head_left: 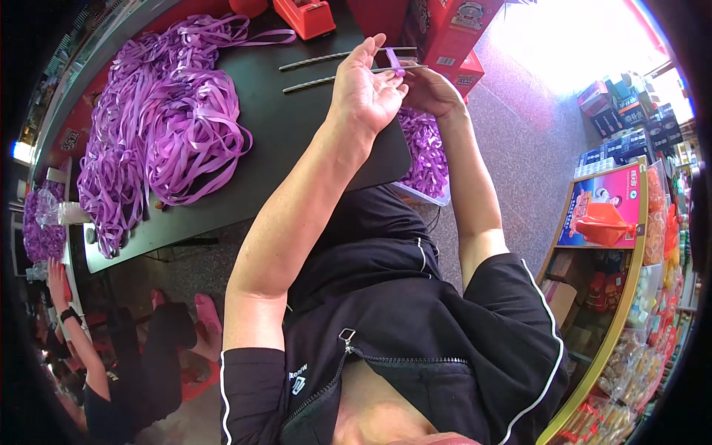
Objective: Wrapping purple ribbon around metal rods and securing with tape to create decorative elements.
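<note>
Two thin twisted metal rods run side by side above the dark table's right part, passing by my left hand. A short strip of purple ribbon spans the rods near their right ends, with a small gather at the lower rod. My left hand is palm up beside it, thumb raised away from the fingers, whose tips are close to the ribbon. From the right, my right hand reaches in with bent fingers closed at the ribbon's lower end; its fingertips are partly hidden.
A large heap of purple ribbon covers the table's left part. A red tape dispenser and red boxes stand behind. Below the table edge sits a tub of purple ribbon pieces. Another person's hand is at far left; a display counter is at right.
</note>
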Available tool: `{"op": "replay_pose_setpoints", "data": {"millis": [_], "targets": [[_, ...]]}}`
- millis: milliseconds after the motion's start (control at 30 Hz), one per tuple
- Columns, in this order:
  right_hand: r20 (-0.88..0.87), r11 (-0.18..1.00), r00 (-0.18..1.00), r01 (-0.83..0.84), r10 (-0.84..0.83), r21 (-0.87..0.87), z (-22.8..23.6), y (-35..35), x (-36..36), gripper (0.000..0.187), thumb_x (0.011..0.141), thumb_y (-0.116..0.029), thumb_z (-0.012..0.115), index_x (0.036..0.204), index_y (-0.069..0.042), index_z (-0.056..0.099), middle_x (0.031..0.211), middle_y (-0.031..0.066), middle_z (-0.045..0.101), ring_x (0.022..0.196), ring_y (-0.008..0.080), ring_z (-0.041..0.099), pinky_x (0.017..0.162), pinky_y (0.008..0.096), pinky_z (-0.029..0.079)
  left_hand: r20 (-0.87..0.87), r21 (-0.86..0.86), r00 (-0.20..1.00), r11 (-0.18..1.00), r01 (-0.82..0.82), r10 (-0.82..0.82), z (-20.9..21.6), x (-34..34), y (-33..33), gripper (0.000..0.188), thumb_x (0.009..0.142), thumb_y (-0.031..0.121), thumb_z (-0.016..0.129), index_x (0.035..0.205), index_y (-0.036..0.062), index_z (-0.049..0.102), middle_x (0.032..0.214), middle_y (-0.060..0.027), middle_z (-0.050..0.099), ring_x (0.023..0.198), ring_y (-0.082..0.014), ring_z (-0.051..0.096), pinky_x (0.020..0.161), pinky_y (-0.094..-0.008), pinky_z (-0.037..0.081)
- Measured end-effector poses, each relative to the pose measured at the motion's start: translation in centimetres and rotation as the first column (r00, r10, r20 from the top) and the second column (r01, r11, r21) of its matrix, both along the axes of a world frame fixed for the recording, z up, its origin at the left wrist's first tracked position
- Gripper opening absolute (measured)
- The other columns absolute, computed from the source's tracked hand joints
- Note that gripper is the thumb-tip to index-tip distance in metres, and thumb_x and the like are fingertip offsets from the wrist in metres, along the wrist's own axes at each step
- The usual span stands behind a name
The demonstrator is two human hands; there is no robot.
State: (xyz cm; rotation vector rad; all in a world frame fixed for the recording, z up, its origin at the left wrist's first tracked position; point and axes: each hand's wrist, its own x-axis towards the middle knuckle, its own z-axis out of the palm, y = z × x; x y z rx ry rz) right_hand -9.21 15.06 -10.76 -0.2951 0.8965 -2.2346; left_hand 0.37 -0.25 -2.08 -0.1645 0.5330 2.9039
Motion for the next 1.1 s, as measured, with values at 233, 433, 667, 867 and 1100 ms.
{"op": "replay_pose_setpoints", "data": {"millis": [233, 433, 667, 867, 1100], "targets": [[-0.034, 0.987, 0.997, -0.070, 0.076, 0.143, -0.9, 2.0, -1.0, 0.022, 0.085, -0.022, 0.055, 0.101, -0.007, 0.061, 0.090, 0.0022, 0.063, 0.077, 0.0111, 0.054, 0.073, 0.0286, 0.042, -0.001, -0.022, 1.000, 1.000, 0.018, -0.018, 0.0, 0.0, -0.1, 0.042, 0.089, 0.031, 0.047, 0.127, 0.0131, 0.042, 0.139, -0.0381, -0.004, 0.134, -0.0420, -0.001, 0.109, -0.0461, 0.002], [0.162, 0.981, 0.987, -0.034, 0.003, 0.191, 0.8, 1.8, -1.1, 0.029, 0.082, -0.038, 0.061, 0.090, -0.010, 0.065, 0.074, -0.0038, 0.060, 0.060, 0.0082, 0.048, 0.056, 0.0256, 0.038, 0.008, -0.010, 1.000, 1.000, 0.022, -0.022, 0.1, 0.1, -0.2, 0.042, 0.090, 0.031, 0.046, 0.128, 0.0135, 0.042, 0.139, -0.0377, -0.004, 0.134, -0.0417, -0.001, 0.109, -0.0460, 0.001], [0.064, 0.970, 0.998, -0.004, -0.012, 0.244, 0.8, 1.7, -2.0, 0.015, 0.080, -0.028, 0.065, 0.083, -0.013, 0.061, 0.072, -0.0052, 0.059, 0.058, 0.0068, 0.047, 0.054, 0.0249, 0.037, 0.002, -0.010, 1.000, 1.000, 0.030, -0.030, 0.2, 0.1, -0.1, 0.042, 0.090, 0.032, 0.045, 0.128, 0.0138, 0.042, 0.139, -0.0374, -0.006, 0.134, -0.0416, -0.003, 0.109, -0.0459, 0.000], [0.050, 0.962, 0.999, -0.005, -0.009, 0.274, -0.3, 1.9, -2.6, 0.010, 0.081, -0.021, 0.063, 0.082, -0.012, 0.060, 0.074, -0.0052, 0.059, 0.061, 0.0065, 0.049, 0.056, 0.0253, 0.039, -0.012, -0.005, 0.999, 0.999, 0.039, -0.039, -0.1, -0.1, -0.1, 0.043, 0.090, 0.032, 0.045, 0.128, 0.0137, 0.042, 0.139, -0.0374, -0.007, 0.134, -0.0417, -0.004, 0.109, -0.0458, -0.001], [0.053, 0.971, 0.990, -0.137, 0.129, 0.198, -0.1, -3.7, -0.4, 0.024, 0.088, -0.012, 0.051, 0.107, 0.003, 0.053, 0.091, 0.0118, 0.061, 0.077, 0.0175, 0.061, 0.072, 0.0301, 0.052, -0.017, 0.024, 0.999, 0.999, 0.030, -0.029, -0.3, -0.1, -0.4, 0.044, 0.090, 0.032, 0.045, 0.129, 0.0120, 0.040, 0.139, -0.0372, -0.007, 0.134, -0.0415, -0.005, 0.109, -0.0461, -0.001]]}}
